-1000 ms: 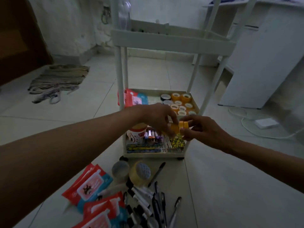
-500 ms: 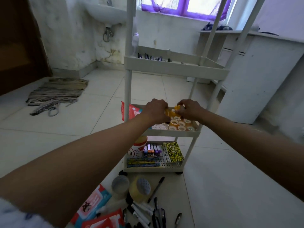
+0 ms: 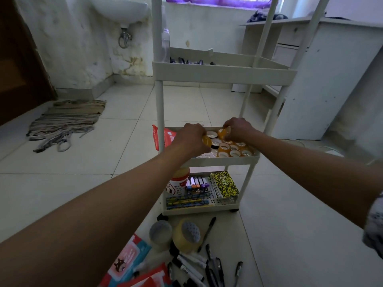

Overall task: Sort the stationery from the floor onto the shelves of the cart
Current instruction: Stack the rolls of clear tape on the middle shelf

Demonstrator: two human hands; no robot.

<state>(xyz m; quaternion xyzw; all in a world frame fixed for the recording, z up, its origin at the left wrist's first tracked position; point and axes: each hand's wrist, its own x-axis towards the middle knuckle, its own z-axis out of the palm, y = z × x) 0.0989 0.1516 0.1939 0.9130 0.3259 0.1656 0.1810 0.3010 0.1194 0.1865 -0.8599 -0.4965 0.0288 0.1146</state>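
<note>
1. My left hand (image 3: 191,137) hangs over the middle shelf (image 3: 223,160) of the white cart (image 3: 224,72), fingers curled round a small orange tape roll (image 3: 206,140).
2. My right hand (image 3: 238,129) pinches a second orange roll (image 3: 223,132) above the back of the same shelf.
3. More tape rolls (image 3: 234,149) sit in rows on that shelf, just below both hands.
4. On the floor near me lie black pens (image 3: 209,266), two larger tape rolls (image 3: 186,235) and red packets (image 3: 128,257).
</note>
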